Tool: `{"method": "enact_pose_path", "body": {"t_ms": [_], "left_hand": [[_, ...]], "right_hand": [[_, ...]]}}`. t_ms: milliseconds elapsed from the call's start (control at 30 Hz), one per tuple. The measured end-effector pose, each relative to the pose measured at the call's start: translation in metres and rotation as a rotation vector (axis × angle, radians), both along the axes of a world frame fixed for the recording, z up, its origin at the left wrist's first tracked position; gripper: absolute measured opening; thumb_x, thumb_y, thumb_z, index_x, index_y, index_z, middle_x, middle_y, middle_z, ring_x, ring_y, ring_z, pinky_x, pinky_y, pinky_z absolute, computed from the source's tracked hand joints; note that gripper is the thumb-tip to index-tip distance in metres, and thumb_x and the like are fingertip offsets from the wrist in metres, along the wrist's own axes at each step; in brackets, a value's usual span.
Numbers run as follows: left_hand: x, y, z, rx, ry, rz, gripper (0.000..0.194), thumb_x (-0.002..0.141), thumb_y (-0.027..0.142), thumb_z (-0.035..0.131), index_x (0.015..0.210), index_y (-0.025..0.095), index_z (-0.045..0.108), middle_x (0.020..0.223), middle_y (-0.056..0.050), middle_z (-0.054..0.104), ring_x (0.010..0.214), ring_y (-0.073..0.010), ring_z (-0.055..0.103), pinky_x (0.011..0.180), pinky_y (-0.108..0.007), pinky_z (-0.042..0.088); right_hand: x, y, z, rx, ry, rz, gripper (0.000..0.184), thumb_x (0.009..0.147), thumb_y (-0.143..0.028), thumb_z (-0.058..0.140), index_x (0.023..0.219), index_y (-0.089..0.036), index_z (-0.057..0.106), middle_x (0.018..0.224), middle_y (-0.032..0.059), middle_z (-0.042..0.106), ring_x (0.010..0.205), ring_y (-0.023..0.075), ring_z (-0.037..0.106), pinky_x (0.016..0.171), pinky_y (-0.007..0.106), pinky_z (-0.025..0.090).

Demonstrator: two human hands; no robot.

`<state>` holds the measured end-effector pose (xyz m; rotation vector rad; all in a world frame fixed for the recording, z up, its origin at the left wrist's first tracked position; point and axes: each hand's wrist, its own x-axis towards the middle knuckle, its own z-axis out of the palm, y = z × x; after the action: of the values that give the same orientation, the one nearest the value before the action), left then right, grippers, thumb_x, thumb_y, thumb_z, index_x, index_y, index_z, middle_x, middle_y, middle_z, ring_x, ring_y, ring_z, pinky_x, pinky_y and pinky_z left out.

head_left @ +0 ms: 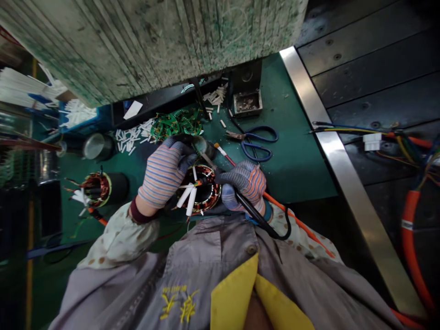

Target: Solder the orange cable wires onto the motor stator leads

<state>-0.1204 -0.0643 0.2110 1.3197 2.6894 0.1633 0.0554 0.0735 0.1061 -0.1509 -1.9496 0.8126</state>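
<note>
Grey twill work jacket (220, 256) fills the near edge, with a yellow collar (233, 298) and yellow characters stitched on the chest. Cream sleeves dotted with brown (117, 238) emerge from it, ending in knitted gloves with coloured stripes and dark, rough palms.

The left hand (165, 172) is curled around a short metal cylinder (202, 146) with a dull greenish sheen. The right hand (244, 185) grips a black corded handle (252, 211), though what its tip is doing is hidden. The hands are apart but close, and a copper-wound motor stator (198, 189) sits just below and between them on the green-topped table (295, 174), with white sleeving (185, 196) bristling from its windings.

Farther left stands a second copper-wound stator (96, 189) beside a smooth steel cup (98, 146). Loose white sleeve pieces (130, 140) lie scattered by a tangle of curved green strips (177, 123). Blue-handled scissors (256, 144) rest to the right, near a small, grimy metal box (247, 103). An orange cable (285, 213) runs across the table's near right. A polished steel strip (343, 183) edges the table, and bundled coloured wires (378, 133) with a white connector (372, 141) lie beyond it. A ribbed, paint-flecked slab (137, 36) overhangs the far side.
</note>
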Motion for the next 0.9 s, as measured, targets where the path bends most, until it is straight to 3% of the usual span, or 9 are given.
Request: {"method": "enact_pose_path", "body": {"t_ms": [233,433,533,600,667,767,833,900], "left_hand": [[-0.019,-0.008,0.002,0.108,-0.140,-0.094,0.019,0.109,0.039,0.072,0.103,0.024,0.081,0.107,-0.007,0.077,0.097,-0.0265,0.075,0.091,-0.038,0.063],[-0.010,-0.002,-0.005,0.062,-0.034,-0.061,0.018,0.108,0.034,0.068,0.110,0.022,0.081,0.117,-0.012,0.077,0.108,-0.0315,0.076,0.099,-0.042,0.064],[-0.008,0.001,-0.010,0.053,0.013,-0.059,0.019,0.106,0.031,0.066,0.111,0.019,0.079,0.118,-0.015,0.076,0.109,-0.0343,0.076,0.100,-0.045,0.065],[-0.010,0.002,-0.012,0.079,0.008,-0.080,0.020,0.105,0.033,0.065,0.109,0.019,0.078,0.118,-0.016,0.076,0.107,-0.0353,0.076,0.099,-0.046,0.065],[-0.012,0.001,-0.012,0.123,-0.010,-0.102,0.022,0.106,0.037,0.063,0.107,0.020,0.077,0.118,-0.016,0.076,0.107,-0.0354,0.076,0.098,-0.047,0.065],[-0.018,-0.003,-0.013,0.178,-0.065,-0.121,0.026,0.107,0.043,0.061,0.104,0.023,0.078,0.116,-0.014,0.077,0.103,-0.0332,0.076,0.097,-0.045,0.065],[-0.024,-0.005,-0.016,0.223,-0.082,-0.112,0.030,0.109,0.047,0.061,0.106,0.024,0.079,0.117,-0.013,0.079,0.107,-0.0330,0.077,0.101,-0.045,0.066],[-0.032,-0.007,-0.023,0.292,-0.073,-0.091,0.036,0.112,0.050,0.058,0.119,0.022,0.080,0.127,-0.015,0.081,0.122,-0.0353,0.077,0.112,-0.047,0.064]], "right_hand": [[-0.004,0.002,0.000,0.006,0.026,0.003,0.024,0.107,-0.027,0.058,0.095,-0.031,0.079,0.073,-0.0014,0.075,0.070,0.0219,0.069,0.068,0.039,0.050],[0.001,-0.001,-0.002,-0.024,0.071,0.007,0.020,0.108,-0.033,0.061,0.094,-0.030,0.075,0.075,-0.0041,0.076,0.069,0.0178,0.069,0.067,0.033,0.051],[0.022,0.005,0.011,-0.208,0.031,-0.132,0.026,0.115,-0.030,0.054,0.101,-0.030,0.075,0.082,-0.0009,0.077,0.072,0.0206,0.074,0.073,0.036,0.059],[0.032,0.018,0.020,-0.372,-0.056,-0.253,0.033,0.121,-0.039,0.050,0.108,-0.031,0.079,0.093,0.0031,0.083,0.083,0.0248,0.080,0.082,0.043,0.066],[0.028,0.040,0.027,-0.460,-0.121,-0.289,0.036,0.122,-0.051,0.053,0.120,-0.032,0.083,0.113,0.0059,0.088,0.102,0.0286,0.085,0.097,0.049,0.072],[-0.006,0.084,0.025,-0.477,-0.142,-0.191,0.036,0.120,-0.054,0.062,0.138,-0.030,0.082,0.143,0.0065,0.087,0.136,0.0285,0.082,0.126,0.053,0.066],[-0.039,0.114,0.018,-0.479,-0.186,-0.159,0.037,0.121,-0.054,0.063,0.142,-0.030,0.081,0.147,0.0057,0.086,0.142,0.0244,0.079,0.134,0.048,0.061],[-0.067,0.141,0.009,-0.500,-0.228,-0.154,0.035,0.122,-0.051,0.066,0.144,-0.027,0.080,0.148,0.0047,0.086,0.146,0.0234,0.078,0.138,0.048,0.059]]}}
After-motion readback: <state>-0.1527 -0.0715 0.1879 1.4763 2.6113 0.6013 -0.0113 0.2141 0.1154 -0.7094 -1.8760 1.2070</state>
